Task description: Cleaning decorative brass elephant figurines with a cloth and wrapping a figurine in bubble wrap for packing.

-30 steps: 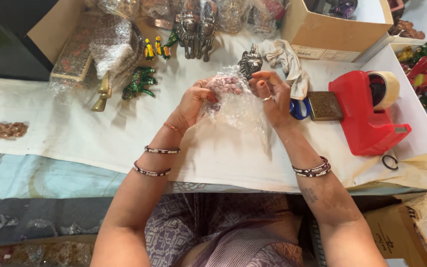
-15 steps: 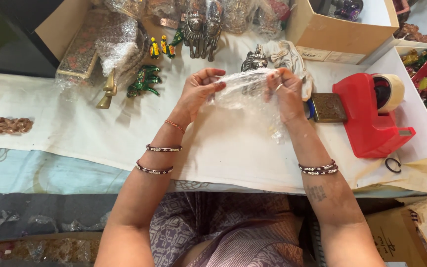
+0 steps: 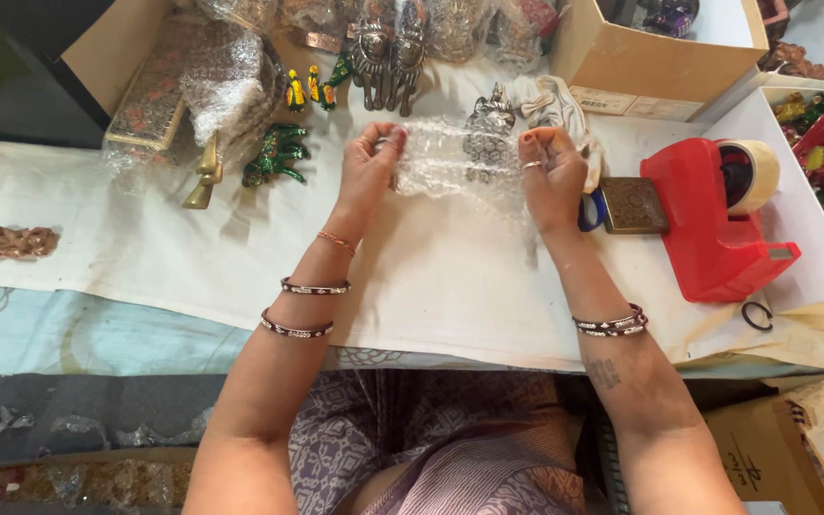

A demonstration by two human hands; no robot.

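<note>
Left hand pinches left edge of a clear bubble wrap sheet; thumb and fingers clamped on it. Right hand grips right edge, fingers curled and clamped on the film. Sheet is stretched flat betw. both hands, held above the white table cover, approx. centre of scene.

Behind the sheet, far side: dark metal figurine, partly seen through the wrap. White cloth lies just beside it.

Right of right hand: small square brass box, then red tape dispenser. Far right: cardboard box.

Far left: green painted animal figure, near a brass piece.
</note>
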